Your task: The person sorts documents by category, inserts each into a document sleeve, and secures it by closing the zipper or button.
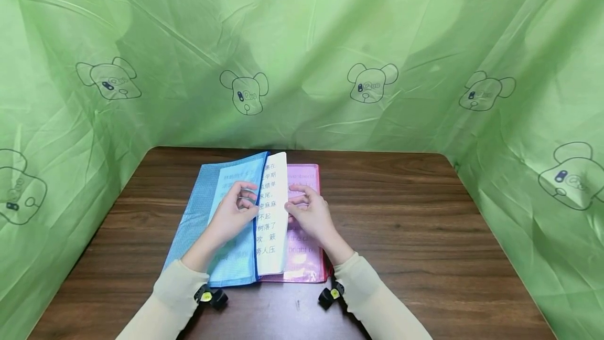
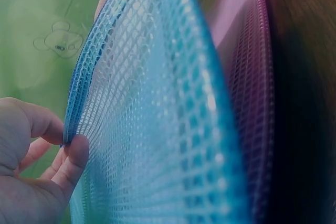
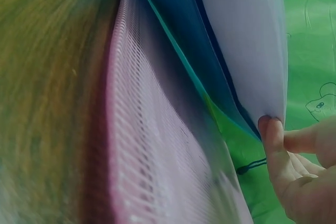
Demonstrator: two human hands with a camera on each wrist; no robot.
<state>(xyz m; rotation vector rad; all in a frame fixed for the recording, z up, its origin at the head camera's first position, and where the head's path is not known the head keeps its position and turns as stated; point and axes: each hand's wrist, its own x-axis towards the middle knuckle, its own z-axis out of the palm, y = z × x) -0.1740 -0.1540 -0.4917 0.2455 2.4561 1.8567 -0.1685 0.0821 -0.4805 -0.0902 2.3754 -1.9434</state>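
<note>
A blue mesh zipper pouch (image 1: 191, 198) stands raised along its right edge, where its opening lies. My left hand (image 1: 234, 208) pinches that blue edge between thumb and fingers; the left wrist view shows the pinch on the zipper band (image 2: 73, 100). Out of the opening sticks a white sheet of paper (image 1: 272, 224) with large printed Chinese characters. My right hand (image 1: 311, 214) pinches the sheet's right edge, seen in the right wrist view with thumb and finger on the paper (image 3: 244, 40). Part of the sheet shows through the mesh, still inside the pouch.
Beneath and to the right lies a pink mesh pouch (image 1: 309, 272) with printed English text showing through. Both pouches rest on a dark wooden table (image 1: 401, 214). Green fabric walls (image 1: 302, 25) with bear-head drawings surround the table's back and sides.
</note>
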